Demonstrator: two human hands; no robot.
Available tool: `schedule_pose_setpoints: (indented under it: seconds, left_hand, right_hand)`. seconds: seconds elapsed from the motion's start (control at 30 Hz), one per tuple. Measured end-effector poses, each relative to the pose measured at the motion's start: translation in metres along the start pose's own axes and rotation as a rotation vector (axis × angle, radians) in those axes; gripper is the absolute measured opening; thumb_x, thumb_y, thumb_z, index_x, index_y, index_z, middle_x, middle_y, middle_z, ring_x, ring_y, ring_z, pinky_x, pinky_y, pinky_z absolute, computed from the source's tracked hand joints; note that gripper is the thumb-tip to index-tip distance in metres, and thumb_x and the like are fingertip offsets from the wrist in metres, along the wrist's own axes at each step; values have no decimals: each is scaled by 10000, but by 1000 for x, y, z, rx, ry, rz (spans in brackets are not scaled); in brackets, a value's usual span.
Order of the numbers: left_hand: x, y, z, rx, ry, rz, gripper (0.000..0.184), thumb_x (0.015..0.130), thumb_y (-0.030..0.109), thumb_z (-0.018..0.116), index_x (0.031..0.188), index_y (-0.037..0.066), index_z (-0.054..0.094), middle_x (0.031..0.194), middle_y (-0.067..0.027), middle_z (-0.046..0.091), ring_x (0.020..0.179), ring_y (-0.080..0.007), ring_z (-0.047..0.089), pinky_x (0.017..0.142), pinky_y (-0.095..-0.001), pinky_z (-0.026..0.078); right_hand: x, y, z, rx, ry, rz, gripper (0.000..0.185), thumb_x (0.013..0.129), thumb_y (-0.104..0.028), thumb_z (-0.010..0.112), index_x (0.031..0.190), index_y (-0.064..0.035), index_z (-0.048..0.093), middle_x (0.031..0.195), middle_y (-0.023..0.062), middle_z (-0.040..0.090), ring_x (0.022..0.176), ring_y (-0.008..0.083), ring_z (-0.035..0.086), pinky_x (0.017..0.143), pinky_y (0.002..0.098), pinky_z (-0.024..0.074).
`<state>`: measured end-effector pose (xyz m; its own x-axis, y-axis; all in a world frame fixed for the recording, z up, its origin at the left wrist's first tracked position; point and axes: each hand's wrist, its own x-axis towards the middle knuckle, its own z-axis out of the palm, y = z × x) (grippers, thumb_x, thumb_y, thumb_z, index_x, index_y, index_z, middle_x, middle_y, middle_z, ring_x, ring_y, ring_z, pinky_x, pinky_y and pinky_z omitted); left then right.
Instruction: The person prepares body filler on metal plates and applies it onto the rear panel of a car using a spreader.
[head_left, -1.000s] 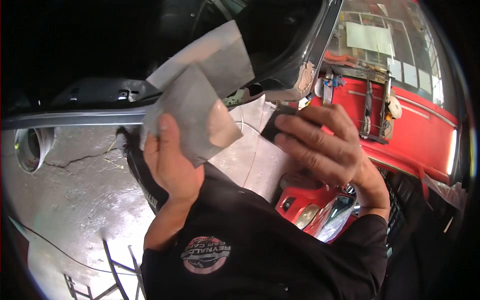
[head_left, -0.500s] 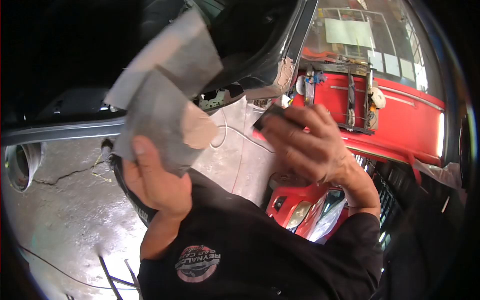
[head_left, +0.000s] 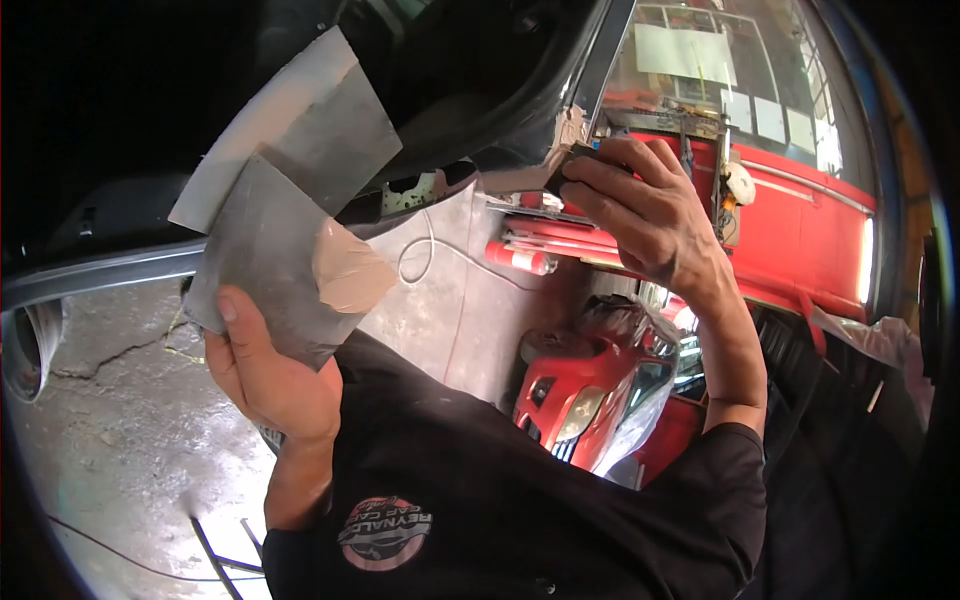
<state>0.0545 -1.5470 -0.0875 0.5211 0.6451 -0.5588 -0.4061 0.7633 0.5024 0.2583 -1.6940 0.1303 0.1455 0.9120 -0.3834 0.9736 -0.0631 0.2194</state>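
Two thin grey metal sheets are held in my left hand (head_left: pixel 275 375), thumb on top. The lower sheet (head_left: pixel 250 235) carries a lump of beige paste (head_left: pixel 350 268) on its right corner; the upper sheet (head_left: pixel 330 130) has a pale smear along its edge. My right hand (head_left: pixel 645 205) pinches a small black spreader (head_left: pixel 568 170) against or very near the beige-coated corner (head_left: pixel 568 130) of a black car body (head_left: pixel 520 120). Whether the spreader touches the coating cannot be made out.
Behind the right hand stands a red vehicle (head_left: pixel 800 215) with a rack on it. Another red car (head_left: pixel 570 400) is lower down, near a red cylinder (head_left: pixel 520 258). A white hose (head_left: pixel 430 240) loops on the concrete floor (head_left: pixel 150 450). Black metal stand legs (head_left: pixel 215 550) are at lower left.
My right hand has moved up with the black spreader to the coated corner. The left hand and its sheets have shifted left and down in view. The camera view has shifted.
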Motion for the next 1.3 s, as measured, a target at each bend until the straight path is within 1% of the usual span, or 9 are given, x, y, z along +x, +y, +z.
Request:
schedule_pose_setpoints:
  seconds: [0.27, 0.4, 0.53, 0.77, 0.87, 1.0, 1.1, 1.23, 1.3]
  left_hand:
    - [2, -4, -6, -3, -1, 20, 456, 1049, 320, 625, 1328, -38, 584, 1309, -134, 639, 1198, -261, 623, 1047, -412, 476]
    - [6, -4, -13, -19, -1, 10, 446, 1050, 318, 623, 1317, -37, 589, 1310, -138, 639, 1199, -263, 624, 1049, -413, 475]
    - [2, -1, -14, -35, 1, -13, 439, 1052, 315, 618, 1316, -35, 590, 1311, -139, 637, 1200, -264, 623, 1050, -412, 475]
    - [2, 0, -27, -51, -52, -47, 435, 1057, 300, 607, 1328, -39, 580, 1315, -139, 631, 1200, -262, 620, 1038, -408, 479]
    - [1, 2, -26, -10, -32, -33, 440, 1057, 299, 607, 1336, -39, 575, 1311, -138, 632, 1196, -263, 621, 1032, -406, 480]
    - [4, 3, -32, -24, 86, -48, 447, 1056, 302, 612, 1335, -45, 572, 1306, -140, 633, 1193, -264, 623, 1033, -408, 480]
    - [6, 0, -35, -20, 88, -32, 454, 1052, 310, 620, 1327, -48, 575, 1303, -143, 635, 1183, -262, 627, 1031, -412, 483]
    - [4, 1, -27, -57, 61, -51, 443, 1047, 312, 631, 1307, -45, 591, 1299, -141, 638, 1176, -258, 629, 1030, -409, 486]
    - [3, 1, -28, -62, 47, -54, 433, 1046, 308, 635, 1297, -42, 598, 1297, -139, 641, 1176, -256, 630, 1030, -407, 486]
  right_hand:
    - [-4, -43, 12, -195, -40, -11, 469, 725, -103, 707, 1178, 16, 688, 1220, 137, 676, 1026, 280, 620, 754, 385, 492]
    - [3, -53, 30, -278, -91, -14, 445, 733, -97, 709, 1154, 47, 694, 1243, 153, 638, 1004, 253, 594, 703, 353, 454]
    - [6, -57, 43, -338, -177, -45, 427, 724, -91, 700, 1116, 78, 700, 1178, 159, 630, 918, 234, 564, 681, 340, 442]
    - [26, -76, 48, -340, -108, -59, 418, 731, -95, 683, 1099, 103, 683, 1148, 173, 628, 906, 224, 544, 671, 322, 419]
    - [31, -71, 61, -320, -235, -68, 409, 741, -118, 678, 1083, 105, 683, 1131, 181, 634, 905, 228, 544, 672, 337, 414]
    - [28, -81, 38, -300, -274, -76, 411, 755, -129, 663, 1099, 94, 683, 1143, 177, 634, 973, 254, 556, 740, 349, 426]
    - [25, -76, 21, -312, -114, -16, 412, 742, -117, 668, 1110, 64, 693, 1167, 158, 639, 1014, 263, 569, 759, 363, 438]
    - [8, -54, 10, -169, -137, 61, 399, 715, -108, 692, 1100, -9, 719, 1207, 106, 669, 1036, 260, 591, 783, 400, 475]
    - [8, -41, -2, -190, -9, 53, 388, 721, -104, 695, 1100, -32, 725, 1184, 90, 689, 1017, 265, 602, 793, 406, 487]
